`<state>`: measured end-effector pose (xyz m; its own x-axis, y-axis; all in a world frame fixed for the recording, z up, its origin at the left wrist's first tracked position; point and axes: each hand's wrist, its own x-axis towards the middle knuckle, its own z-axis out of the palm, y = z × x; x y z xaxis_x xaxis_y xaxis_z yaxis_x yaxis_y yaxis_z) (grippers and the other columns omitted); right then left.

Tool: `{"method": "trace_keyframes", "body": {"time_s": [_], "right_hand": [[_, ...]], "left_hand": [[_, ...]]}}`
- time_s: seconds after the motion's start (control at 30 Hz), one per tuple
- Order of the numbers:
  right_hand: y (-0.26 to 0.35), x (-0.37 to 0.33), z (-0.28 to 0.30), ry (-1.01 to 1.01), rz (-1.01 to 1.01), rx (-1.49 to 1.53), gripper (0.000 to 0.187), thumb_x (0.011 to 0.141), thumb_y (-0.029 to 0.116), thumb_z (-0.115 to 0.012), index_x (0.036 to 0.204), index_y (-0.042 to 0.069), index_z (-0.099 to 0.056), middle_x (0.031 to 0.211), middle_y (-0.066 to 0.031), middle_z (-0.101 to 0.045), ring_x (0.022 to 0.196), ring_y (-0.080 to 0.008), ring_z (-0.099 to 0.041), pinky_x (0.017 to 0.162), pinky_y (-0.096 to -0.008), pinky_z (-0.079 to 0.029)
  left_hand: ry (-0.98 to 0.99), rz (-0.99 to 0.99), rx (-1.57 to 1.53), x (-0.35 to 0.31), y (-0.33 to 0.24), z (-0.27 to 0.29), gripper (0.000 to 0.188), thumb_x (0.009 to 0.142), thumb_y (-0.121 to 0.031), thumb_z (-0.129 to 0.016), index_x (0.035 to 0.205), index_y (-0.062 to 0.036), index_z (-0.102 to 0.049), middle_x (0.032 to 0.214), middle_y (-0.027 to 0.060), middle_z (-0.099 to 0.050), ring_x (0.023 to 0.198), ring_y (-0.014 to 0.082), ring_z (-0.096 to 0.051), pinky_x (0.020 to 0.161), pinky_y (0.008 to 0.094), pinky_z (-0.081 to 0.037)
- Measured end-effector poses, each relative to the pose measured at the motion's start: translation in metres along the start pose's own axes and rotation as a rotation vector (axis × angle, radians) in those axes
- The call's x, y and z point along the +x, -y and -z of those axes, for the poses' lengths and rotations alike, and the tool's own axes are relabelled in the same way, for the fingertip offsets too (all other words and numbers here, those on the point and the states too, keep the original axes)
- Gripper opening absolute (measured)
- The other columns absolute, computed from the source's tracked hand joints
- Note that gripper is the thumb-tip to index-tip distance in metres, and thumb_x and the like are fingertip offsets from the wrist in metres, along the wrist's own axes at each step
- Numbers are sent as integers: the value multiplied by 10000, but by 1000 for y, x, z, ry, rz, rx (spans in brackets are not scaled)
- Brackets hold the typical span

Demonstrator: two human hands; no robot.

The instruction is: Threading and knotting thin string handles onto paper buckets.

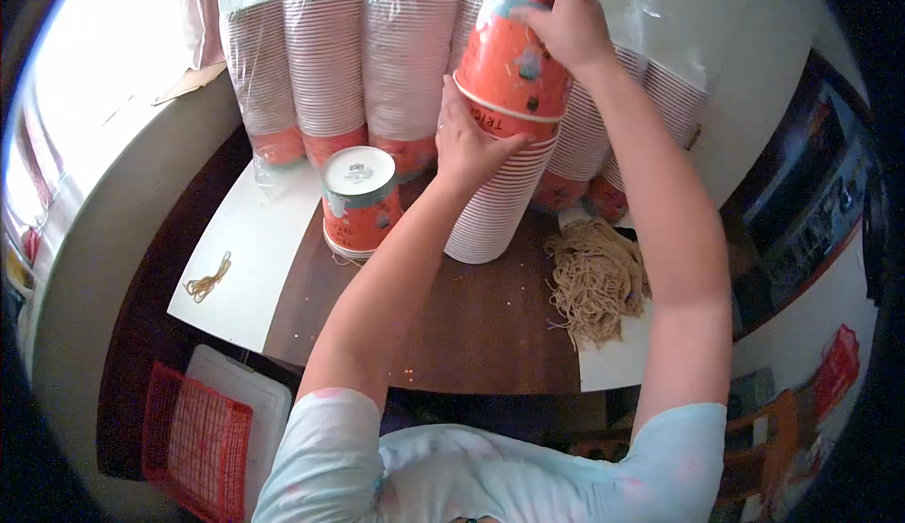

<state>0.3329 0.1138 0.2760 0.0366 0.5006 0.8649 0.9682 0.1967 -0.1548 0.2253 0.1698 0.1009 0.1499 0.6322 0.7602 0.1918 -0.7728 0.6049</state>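
A tall stack of upside-down paper buckets (500,207) stands on the table in front of me, its white rims nested closely. At its top is an orange paper bucket (514,61) with a blue-grey base end, bottom up. My right hand (570,28) grips this bucket near its base, thumb and fingers bent at the edge. Lower down, my left hand (467,141) wraps round the stack's left side, thumb across the front just below the top bucket's rim. To the left, another upturned orange paper bucket (360,207) rests on the table.
Several plastic-wrapped bucket stacks (323,66) line the wall behind. A heap of tan strings (599,273) lies right of my stack, and a small string bundle (207,280) lies at the table's left. A red basket (198,438) sits below the table's left edge.
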Motion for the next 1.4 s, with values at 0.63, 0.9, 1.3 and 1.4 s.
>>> {"method": "trace_keyframes", "body": {"time_s": [0.63,0.9,1.3,1.4], "right_hand": [[40,-410,15,-65,-1500,1707,200,881,211,-561,1021,80,-619,983,-54,-644,908,-224,-607,851,-383,-508],[-34,-367,67,558,-318,-199,131,753,112,-632,880,82,-645,929,-75,-599,941,-302,-532,879,-409,-426],[-28,-323,51,277,-420,326,32,831,75,-660,808,52,-657,925,-51,-638,796,-112,-580,699,-249,-464],[16,-281,70,422,-661,808,30,851,63,-641,857,34,-644,865,-9,-628,748,-67,-555,659,-207,-447]], "left_hand": [[729,614,-532,-130,-30,134,424,776,3,-501,1197,49,-503,1023,66,-623,950,119,-577,841,261,-451],[700,680,-218,-175,23,176,392,747,3,-438,1124,58,-529,945,96,-622,903,145,-577,796,280,-461],[392,134,116,-157,-36,173,363,814,-128,-639,1152,-17,-566,1075,144,-590,915,211,-604,746,300,-484],[599,169,-250,-148,-54,161,335,840,-109,-631,1164,-39,-583,1077,114,-612,828,158,-596,707,271,-482]]}}
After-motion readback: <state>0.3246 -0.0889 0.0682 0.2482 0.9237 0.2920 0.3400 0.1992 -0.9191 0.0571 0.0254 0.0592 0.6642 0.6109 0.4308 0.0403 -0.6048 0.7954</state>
